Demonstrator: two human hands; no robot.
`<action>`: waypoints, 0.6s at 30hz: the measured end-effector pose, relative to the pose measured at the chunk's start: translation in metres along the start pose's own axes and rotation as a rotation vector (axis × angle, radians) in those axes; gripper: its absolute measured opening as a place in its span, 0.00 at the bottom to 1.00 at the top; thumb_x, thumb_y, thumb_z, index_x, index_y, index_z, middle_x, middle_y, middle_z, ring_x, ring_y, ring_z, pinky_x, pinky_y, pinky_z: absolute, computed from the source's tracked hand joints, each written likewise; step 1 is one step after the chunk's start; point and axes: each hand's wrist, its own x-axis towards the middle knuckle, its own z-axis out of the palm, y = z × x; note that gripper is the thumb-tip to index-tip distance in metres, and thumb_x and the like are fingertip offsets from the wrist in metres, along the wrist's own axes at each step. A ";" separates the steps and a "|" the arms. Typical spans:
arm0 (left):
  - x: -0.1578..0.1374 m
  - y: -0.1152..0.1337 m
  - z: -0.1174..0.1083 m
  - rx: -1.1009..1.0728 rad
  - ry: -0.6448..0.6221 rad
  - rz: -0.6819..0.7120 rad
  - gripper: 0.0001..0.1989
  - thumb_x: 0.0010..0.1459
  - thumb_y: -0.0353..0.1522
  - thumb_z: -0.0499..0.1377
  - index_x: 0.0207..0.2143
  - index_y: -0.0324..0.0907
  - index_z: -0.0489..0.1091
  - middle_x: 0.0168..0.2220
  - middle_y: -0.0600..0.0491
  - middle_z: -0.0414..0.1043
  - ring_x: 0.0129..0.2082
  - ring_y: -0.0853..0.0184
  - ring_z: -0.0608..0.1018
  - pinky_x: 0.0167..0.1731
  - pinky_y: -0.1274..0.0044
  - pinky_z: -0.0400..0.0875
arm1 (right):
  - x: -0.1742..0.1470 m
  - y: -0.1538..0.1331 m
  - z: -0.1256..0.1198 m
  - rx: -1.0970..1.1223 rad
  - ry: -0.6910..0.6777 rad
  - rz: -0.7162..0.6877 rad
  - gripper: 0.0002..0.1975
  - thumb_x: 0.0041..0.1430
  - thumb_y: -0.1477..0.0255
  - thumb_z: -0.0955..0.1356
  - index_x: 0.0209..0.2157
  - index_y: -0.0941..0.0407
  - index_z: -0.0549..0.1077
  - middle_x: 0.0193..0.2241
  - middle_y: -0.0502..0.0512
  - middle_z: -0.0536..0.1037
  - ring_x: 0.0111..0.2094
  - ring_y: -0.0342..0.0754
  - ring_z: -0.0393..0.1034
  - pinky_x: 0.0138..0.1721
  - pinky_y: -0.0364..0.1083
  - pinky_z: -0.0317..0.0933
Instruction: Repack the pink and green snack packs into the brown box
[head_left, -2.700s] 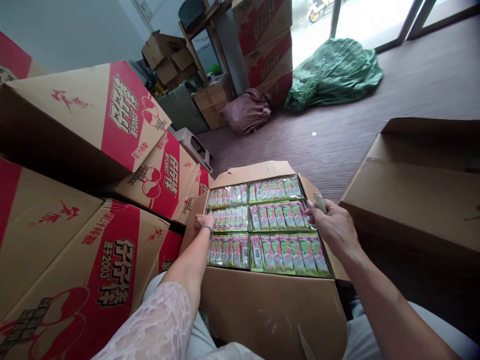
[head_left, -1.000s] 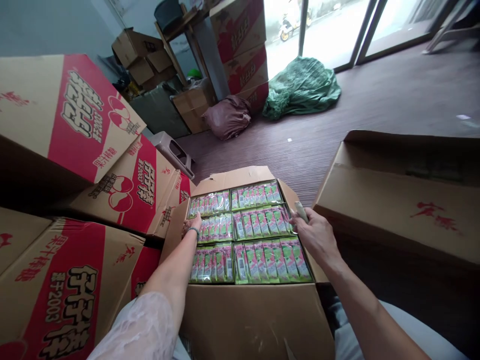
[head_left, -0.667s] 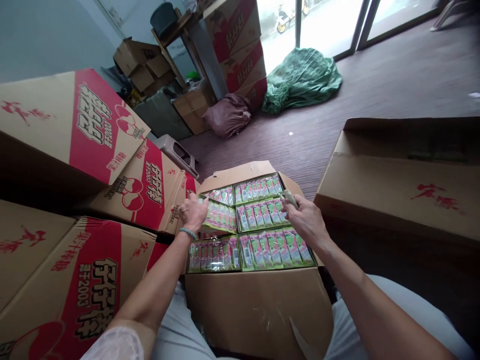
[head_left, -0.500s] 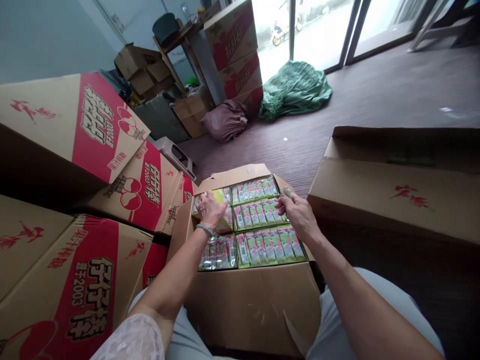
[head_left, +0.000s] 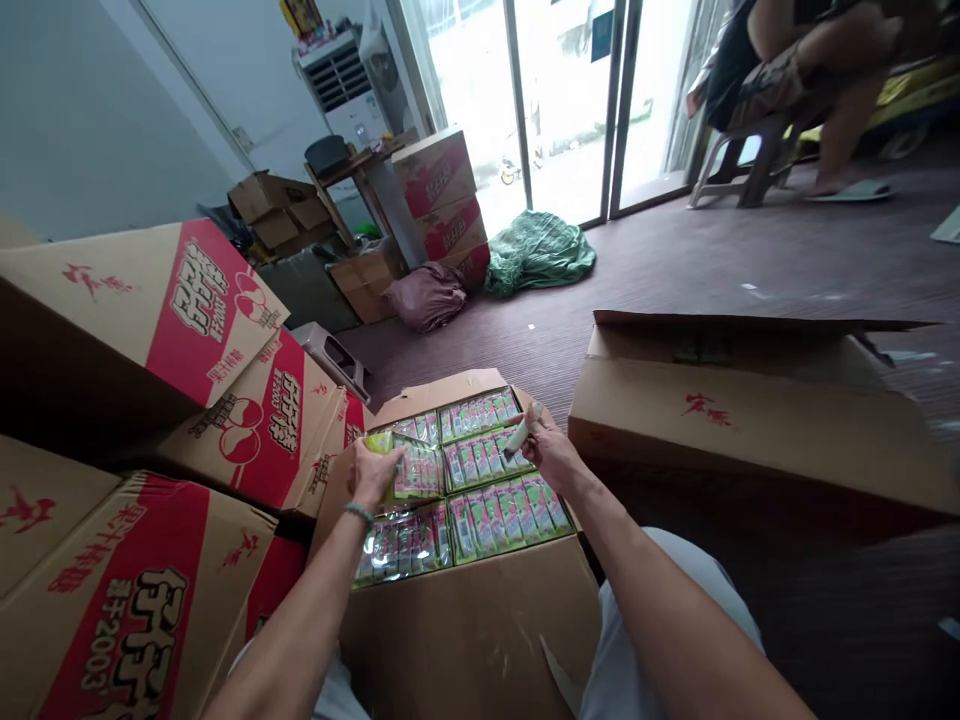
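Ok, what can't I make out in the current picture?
All in the head view:
Held pack: left end covered by the left hand.
Pale object in the right hand: too small and partly covered by that hand to identify.
Filled box: whatever lies beneath the top packs.
Open carton: contents lost in shadow, partly behind its near wall.
Seated person: cut off by the top edge.

The left fingers [head_left: 391, 459] hide one end of a pink-and-green pack [head_left: 418, 474], what lies inside the right-hand carton [head_left: 651, 395] is too dark to tell, and the top edge crops a seated person [head_left: 772, 75].
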 end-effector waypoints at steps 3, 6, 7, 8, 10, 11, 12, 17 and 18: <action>-0.022 -0.047 -0.021 -0.226 0.076 0.154 0.37 0.43 0.44 0.67 0.53 0.48 0.56 0.49 0.47 0.70 0.48 0.57 0.75 0.46 0.70 0.71 | -0.005 0.006 0.004 0.028 0.100 -0.024 0.24 0.37 0.56 0.77 0.29 0.58 0.71 0.20 0.46 0.72 0.20 0.38 0.65 0.22 0.39 0.62; -0.048 -0.092 -0.032 -0.595 -0.078 0.336 0.42 0.40 0.40 0.68 0.55 0.49 0.51 0.54 0.48 0.65 0.52 0.60 0.73 0.49 0.72 0.71 | -0.015 0.016 0.015 0.057 0.122 -0.044 0.23 0.32 0.63 0.79 0.28 0.57 0.70 0.24 0.49 0.76 0.25 0.43 0.72 0.31 0.43 0.70; -0.056 -0.104 -0.033 -0.699 -0.143 0.356 0.42 0.39 0.39 0.69 0.55 0.49 0.50 0.54 0.48 0.64 0.52 0.60 0.73 0.50 0.72 0.71 | -0.020 0.021 0.020 0.053 0.103 -0.050 0.22 0.32 0.64 0.80 0.27 0.57 0.70 0.25 0.49 0.76 0.27 0.44 0.74 0.34 0.44 0.71; -0.062 -0.113 -0.033 -0.771 -0.189 0.356 0.43 0.38 0.38 0.69 0.54 0.49 0.50 0.54 0.47 0.64 0.52 0.60 0.73 0.50 0.71 0.71 | -0.026 0.026 0.026 0.033 0.078 -0.054 0.21 0.32 0.64 0.80 0.26 0.57 0.70 0.25 0.48 0.76 0.28 0.45 0.74 0.35 0.45 0.71; -0.070 -0.127 -0.032 -0.828 -0.224 0.336 0.43 0.37 0.36 0.70 0.53 0.48 0.50 0.53 0.47 0.64 0.53 0.60 0.72 0.52 0.71 0.70 | -0.041 0.036 0.041 -0.052 0.025 -0.061 0.20 0.33 0.64 0.79 0.26 0.57 0.71 0.27 0.48 0.76 0.29 0.46 0.75 0.37 0.47 0.71; -0.072 -0.131 -0.032 -0.829 -0.221 0.329 0.42 0.37 0.35 0.70 0.52 0.47 0.51 0.52 0.48 0.64 0.53 0.60 0.71 0.53 0.71 0.69 | -0.049 0.041 0.048 -0.113 0.002 -0.072 0.20 0.34 0.63 0.79 0.28 0.57 0.73 0.28 0.49 0.76 0.30 0.46 0.75 0.37 0.47 0.71; -0.072 -0.135 -0.033 -0.832 -0.219 0.331 0.42 0.36 0.35 0.70 0.52 0.47 0.51 0.52 0.48 0.64 0.53 0.60 0.71 0.53 0.71 0.68 | -0.056 0.043 0.056 -0.185 -0.018 -0.088 0.20 0.36 0.61 0.78 0.31 0.57 0.75 0.30 0.50 0.77 0.31 0.47 0.75 0.38 0.48 0.71; -0.072 -0.142 -0.029 -0.908 -0.374 0.444 0.41 0.39 0.32 0.69 0.54 0.46 0.52 0.52 0.47 0.64 0.53 0.60 0.71 0.52 0.72 0.68 | -0.074 0.039 0.103 -0.923 -0.203 -0.383 0.13 0.55 0.61 0.69 0.38 0.54 0.78 0.37 0.54 0.79 0.40 0.50 0.73 0.43 0.49 0.66; -0.074 -0.143 -0.024 -0.888 -0.421 0.470 0.42 0.38 0.31 0.69 0.54 0.46 0.53 0.52 0.47 0.65 0.52 0.60 0.71 0.51 0.72 0.68 | -0.074 0.036 0.114 -1.134 -0.286 -0.457 0.12 0.59 0.62 0.67 0.38 0.53 0.78 0.38 0.55 0.79 0.40 0.50 0.72 0.43 0.48 0.64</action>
